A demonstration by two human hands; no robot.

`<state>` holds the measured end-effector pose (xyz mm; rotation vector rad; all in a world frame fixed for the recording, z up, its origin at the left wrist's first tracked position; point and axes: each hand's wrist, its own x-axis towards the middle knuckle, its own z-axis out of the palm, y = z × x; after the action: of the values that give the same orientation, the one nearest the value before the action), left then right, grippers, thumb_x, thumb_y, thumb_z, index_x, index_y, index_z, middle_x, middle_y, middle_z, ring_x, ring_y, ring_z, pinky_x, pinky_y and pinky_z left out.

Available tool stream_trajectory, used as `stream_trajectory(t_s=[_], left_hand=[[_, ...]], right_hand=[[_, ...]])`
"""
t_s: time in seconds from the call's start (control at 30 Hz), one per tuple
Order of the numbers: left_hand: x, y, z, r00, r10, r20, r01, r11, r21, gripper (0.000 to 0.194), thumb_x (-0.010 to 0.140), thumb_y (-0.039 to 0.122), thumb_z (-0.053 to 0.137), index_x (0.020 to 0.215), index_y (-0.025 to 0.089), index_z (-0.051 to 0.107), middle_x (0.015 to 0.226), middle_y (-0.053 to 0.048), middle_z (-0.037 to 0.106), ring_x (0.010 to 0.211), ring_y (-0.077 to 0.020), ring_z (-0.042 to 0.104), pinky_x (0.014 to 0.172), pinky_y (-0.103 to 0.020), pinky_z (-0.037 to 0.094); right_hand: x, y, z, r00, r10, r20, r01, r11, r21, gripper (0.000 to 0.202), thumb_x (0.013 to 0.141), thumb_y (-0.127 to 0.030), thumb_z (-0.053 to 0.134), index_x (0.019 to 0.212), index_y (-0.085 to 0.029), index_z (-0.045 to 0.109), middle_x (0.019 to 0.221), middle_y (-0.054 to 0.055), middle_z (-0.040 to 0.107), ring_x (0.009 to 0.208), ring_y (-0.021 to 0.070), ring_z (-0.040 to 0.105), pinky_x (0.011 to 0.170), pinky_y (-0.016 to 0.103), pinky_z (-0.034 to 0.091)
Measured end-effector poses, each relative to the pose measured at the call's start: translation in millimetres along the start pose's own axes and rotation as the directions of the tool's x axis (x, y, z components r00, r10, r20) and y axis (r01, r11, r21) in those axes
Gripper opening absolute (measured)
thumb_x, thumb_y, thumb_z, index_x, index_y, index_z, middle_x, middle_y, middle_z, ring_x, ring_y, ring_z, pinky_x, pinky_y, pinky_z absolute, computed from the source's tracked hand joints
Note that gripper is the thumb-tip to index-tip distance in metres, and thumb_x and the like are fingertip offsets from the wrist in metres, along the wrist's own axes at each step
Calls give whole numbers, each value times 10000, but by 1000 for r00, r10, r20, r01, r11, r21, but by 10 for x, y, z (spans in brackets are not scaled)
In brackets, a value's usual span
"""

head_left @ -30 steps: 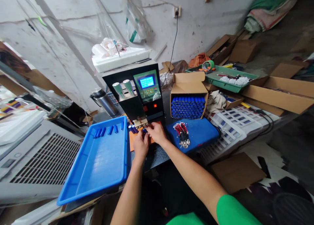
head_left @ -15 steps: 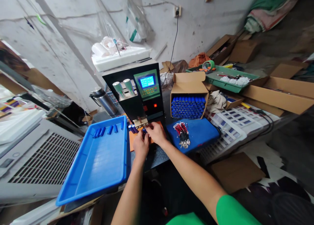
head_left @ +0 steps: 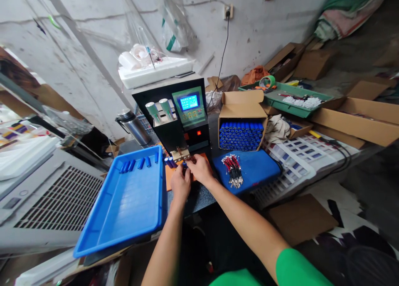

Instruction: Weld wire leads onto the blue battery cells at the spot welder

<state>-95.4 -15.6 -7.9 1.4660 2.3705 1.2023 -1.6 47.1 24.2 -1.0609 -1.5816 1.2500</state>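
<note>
At the front of a black spot welder [head_left: 170,138] with a lit display, both hands are close together under its electrode head [head_left: 181,154]. My left hand [head_left: 181,183] is closed round a blue battery cell [head_left: 185,165], mostly covered by the fingers. My right hand [head_left: 200,169] pinches at the cell's far end, close to the electrodes; whether a small strip or wire is also in its fingertips is too small to tell. An orange mat [head_left: 168,180] lies beneath them. A few more blue cells [head_left: 170,162] stand just left of the electrode head.
To the left, a blue tray [head_left: 124,236] holds several blue cells [head_left: 141,163]. On the right, red and black wire leads [head_left: 232,169] lie on a blue pad [head_left: 262,165], before a cardboard box [head_left: 243,109] packed with cells. A steel flask [head_left: 135,128] stands behind the tray.
The whole view has shifted slightly. Both hands keep the same place at the electrode head, with no visible change in their grip.
</note>
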Motion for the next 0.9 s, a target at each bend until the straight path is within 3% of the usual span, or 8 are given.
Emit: stream_trajectory(t_s=[0.43, 0.9], left_hand=[[-40, 13, 4, 1000, -16, 19, 16, 1000, 5, 178, 915, 344, 519, 975, 211, 622, 765, -44, 663, 691, -204, 622, 602, -275, 357], [-36, -2, 7, 1000, -6, 22, 7, 1000, -10, 196, 916, 350, 507, 982, 205, 622, 780, -49, 663, 689, -197, 612, 620, -280, 373]], right_hand=[[6, 87, 25, 1000, -5, 10, 4, 999, 54, 142, 811, -285, 628, 696, -209, 592, 702, 32, 680, 714, 197, 655, 586, 248, 461], [-22, 29, -15, 1000, 11, 18, -11, 1000, 5, 131, 819, -277, 642, 718, -199, 615, 718, 38, 694, 723, 198, 660, 622, 262, 476]])
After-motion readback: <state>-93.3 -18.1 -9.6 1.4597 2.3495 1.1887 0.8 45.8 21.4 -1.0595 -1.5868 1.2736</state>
